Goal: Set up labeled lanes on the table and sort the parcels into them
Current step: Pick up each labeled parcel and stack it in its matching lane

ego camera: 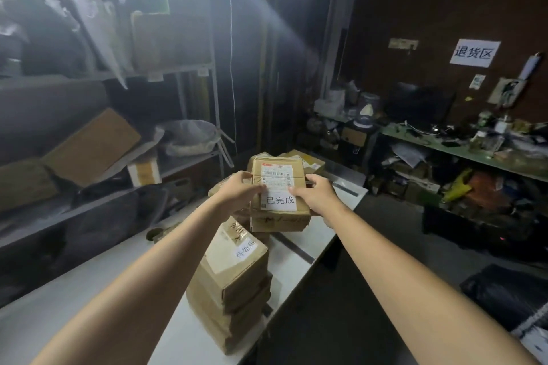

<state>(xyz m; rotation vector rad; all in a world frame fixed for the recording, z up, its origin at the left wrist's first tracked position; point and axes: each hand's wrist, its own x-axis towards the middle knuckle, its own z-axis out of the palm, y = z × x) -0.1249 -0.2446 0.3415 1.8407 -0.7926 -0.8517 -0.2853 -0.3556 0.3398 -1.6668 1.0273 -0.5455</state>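
Observation:
Both my arms reach out over a white table (89, 290). My left hand (237, 190) and my right hand (318, 197) hold the two sides of a brown cardboard parcel (278, 187) that lies on top of a stack. That parcel carries a shipping label and a white paper label (280, 201) with printed characters. Nearer to me stands a second stack of brown parcels (231, 284), its top box bearing another white paper label (245, 248). More parcels (308, 161) lie behind the held one. Dark tape strips (296, 249) cross the table.
Metal shelves (112, 74) with boxes and bags line the left wall. A cluttered green bench (462, 151) stands at the right, under a white wall sign (474, 53). A black bag (504, 293) lies on the dark floor to the right of the table.

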